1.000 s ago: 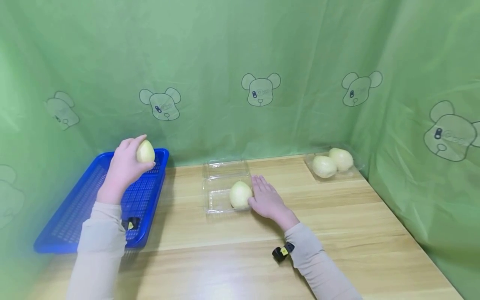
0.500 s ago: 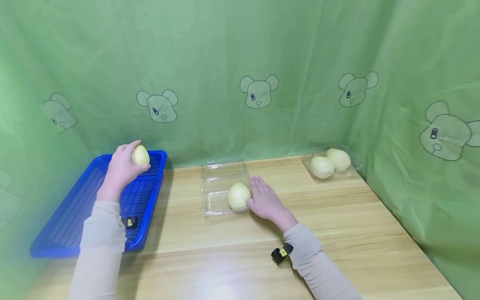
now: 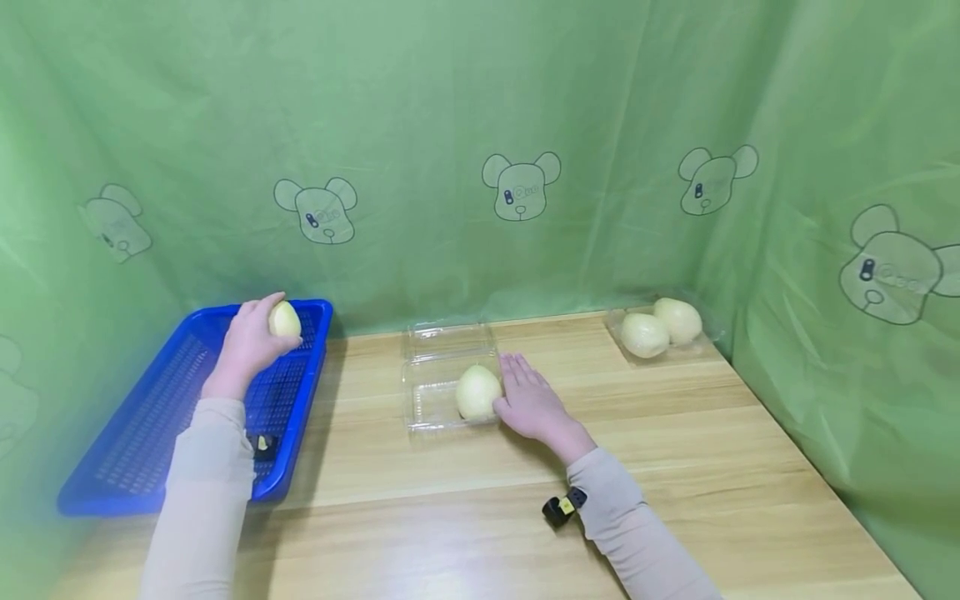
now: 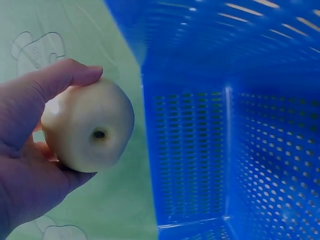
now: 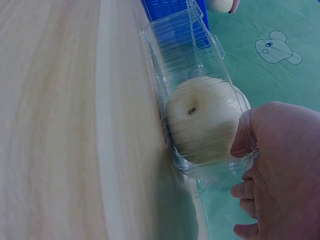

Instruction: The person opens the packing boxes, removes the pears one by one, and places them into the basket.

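In the head view, my left hand (image 3: pixel 251 342) grips a pale yellow pear (image 3: pixel 284 322) above the far end of a blue plastic basket (image 3: pixel 303 400). Up close, thumb and fingers wrap the sides of that pear (image 4: pixel 97 127), its hollow facing the left wrist camera. A clear plastic box (image 3: pixel 431 404) lies with its lid raised at mid-table. Another pear (image 3: pixel 477 392) sits in its right half. Against the box's right side rests my right hand (image 3: pixel 534 404), fingers straight; its thumb (image 5: pixel 242 137) lies at the rim beside the pear.
At the back right of the wooden table (image 3: pixel 465 517), a second clear box holds two pears (image 3: pixel 645 334). Green curtains (image 3: pixel 420 100) with mouse-head prints stand behind and at both sides. The basket takes up the table's left side.
The left hand has sunk slightly toward the basket, still holding its pear. The right hand, the box and the pear in it keep their places, apart from a small camera shift.
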{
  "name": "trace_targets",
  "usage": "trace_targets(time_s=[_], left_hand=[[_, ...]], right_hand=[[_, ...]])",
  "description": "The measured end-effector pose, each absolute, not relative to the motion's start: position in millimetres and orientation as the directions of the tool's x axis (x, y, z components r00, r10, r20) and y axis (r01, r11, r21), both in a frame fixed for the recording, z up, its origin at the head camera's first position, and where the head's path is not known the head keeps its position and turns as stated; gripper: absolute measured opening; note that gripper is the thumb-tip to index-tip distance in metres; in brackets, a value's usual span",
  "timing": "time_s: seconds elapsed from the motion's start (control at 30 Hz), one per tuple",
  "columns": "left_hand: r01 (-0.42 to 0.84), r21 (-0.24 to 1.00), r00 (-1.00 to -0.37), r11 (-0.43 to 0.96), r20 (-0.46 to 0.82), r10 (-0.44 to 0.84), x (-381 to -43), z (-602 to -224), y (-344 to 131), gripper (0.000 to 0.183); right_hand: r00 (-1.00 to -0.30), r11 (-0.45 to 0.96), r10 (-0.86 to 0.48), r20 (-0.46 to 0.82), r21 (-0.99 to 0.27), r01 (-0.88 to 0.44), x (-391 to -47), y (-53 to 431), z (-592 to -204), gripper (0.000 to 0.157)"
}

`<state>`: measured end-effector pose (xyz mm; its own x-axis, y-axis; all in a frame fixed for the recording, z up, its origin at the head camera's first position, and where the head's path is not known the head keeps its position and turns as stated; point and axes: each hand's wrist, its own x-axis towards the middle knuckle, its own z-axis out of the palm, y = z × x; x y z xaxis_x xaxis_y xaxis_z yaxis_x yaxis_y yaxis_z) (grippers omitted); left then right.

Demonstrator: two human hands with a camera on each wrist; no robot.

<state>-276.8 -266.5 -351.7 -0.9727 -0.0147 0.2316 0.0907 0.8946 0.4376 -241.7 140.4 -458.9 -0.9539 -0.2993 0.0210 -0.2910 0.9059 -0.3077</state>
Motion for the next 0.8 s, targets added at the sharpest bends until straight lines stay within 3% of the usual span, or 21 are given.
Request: trace_targets(time_s=[0.8], left_hand=[[0.089, 0.417, -0.990, 0.905, 0.140, 0.032, -300, -398, -274, 0.073]], right_hand=[[-0.951, 0.893, -0.309, 0.029, -0.335, -0.300, -244, 143, -460, 0.071]])
